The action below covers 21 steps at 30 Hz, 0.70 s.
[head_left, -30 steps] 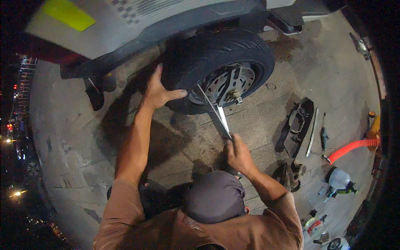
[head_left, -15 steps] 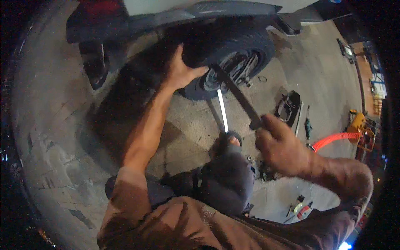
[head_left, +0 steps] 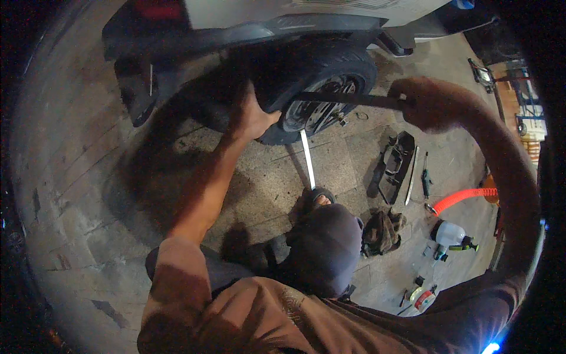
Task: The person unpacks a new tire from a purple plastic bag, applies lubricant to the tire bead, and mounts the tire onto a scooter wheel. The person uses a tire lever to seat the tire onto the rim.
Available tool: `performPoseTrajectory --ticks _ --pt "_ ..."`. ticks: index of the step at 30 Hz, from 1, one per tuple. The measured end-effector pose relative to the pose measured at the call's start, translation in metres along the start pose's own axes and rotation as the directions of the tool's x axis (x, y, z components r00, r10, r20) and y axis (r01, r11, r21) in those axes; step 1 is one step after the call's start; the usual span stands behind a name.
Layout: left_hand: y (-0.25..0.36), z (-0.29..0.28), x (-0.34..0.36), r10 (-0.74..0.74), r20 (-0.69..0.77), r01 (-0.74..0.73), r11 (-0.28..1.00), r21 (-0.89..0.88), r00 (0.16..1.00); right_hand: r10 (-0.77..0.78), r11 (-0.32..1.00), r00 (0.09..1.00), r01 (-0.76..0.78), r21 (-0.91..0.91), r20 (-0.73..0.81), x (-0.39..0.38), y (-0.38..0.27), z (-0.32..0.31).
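Observation:
A scooter's rear wheel, with a black tyre point(head_left: 354, 56) and a spoked-looking metal rim point(head_left: 330, 106), stands below the pale bodywork point(head_left: 236, 12). My left hand point(head_left: 252, 117) is pressed against the tyre's near side, thumb and index finger spread wide; its other fingers are hidden. In my right hand point(head_left: 427, 106) is the end of a long, dark, flat tyre lever point(head_left: 359, 99). The lever lies almost level, its far end at the rim's edge beside my left thumb. A second, bright tyre lever point(head_left: 308, 158) runs from the rim down to my foot point(head_left: 322, 199).
Right of the wheel lie a black plastic part point(head_left: 395, 162), a thin strip point(head_left: 411, 177) and a dark-handled tool point(head_left: 425, 176). An orange coiled hose point(head_left: 466, 197), a crumpled dark cloth point(head_left: 383, 231), a whitish spray bottle point(head_left: 450, 234) and tape-like rolls point(head_left: 420, 300) are nearer.
My right hand has swung up and to the right, turning the dark lever from a steep slant to nearly level. My left hand stays on the tyre.

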<state>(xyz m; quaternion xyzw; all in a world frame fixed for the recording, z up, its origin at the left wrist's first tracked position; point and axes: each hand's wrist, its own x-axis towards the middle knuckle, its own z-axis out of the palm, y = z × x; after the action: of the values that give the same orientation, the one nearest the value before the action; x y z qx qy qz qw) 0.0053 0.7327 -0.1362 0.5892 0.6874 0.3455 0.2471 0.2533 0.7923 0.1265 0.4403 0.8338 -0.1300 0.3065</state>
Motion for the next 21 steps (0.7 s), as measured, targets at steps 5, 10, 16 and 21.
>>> performPoseTrajectory --ticks 5,10,16,21 --pt "-0.003 -0.001 0.004 -0.016 -0.003 0.016 1.000 -0.010 1.000 -0.196 0.980 0.858 0.153 -0.129 -0.474 0.004 0.048 0.047" --pt "0.002 -0.006 0.002 -0.043 -0.004 0.044 0.998 0.049 0.999 0.242 0.889 0.963 -0.172 0.423 -0.116 -0.040 0.092 0.164" --pt "0.009 -0.010 0.006 0.000 0.009 0.000 1.000 0.028 1.000 0.422 -0.125 0.900 -0.063 0.990 0.111 0.005 -0.068 0.323" --pt "0.008 -0.011 0.004 0.036 -0.015 -0.034 0.994 0.108 0.999 0.416 -0.473 0.895 0.362 0.803 -0.158 0.073 -0.154 0.325"
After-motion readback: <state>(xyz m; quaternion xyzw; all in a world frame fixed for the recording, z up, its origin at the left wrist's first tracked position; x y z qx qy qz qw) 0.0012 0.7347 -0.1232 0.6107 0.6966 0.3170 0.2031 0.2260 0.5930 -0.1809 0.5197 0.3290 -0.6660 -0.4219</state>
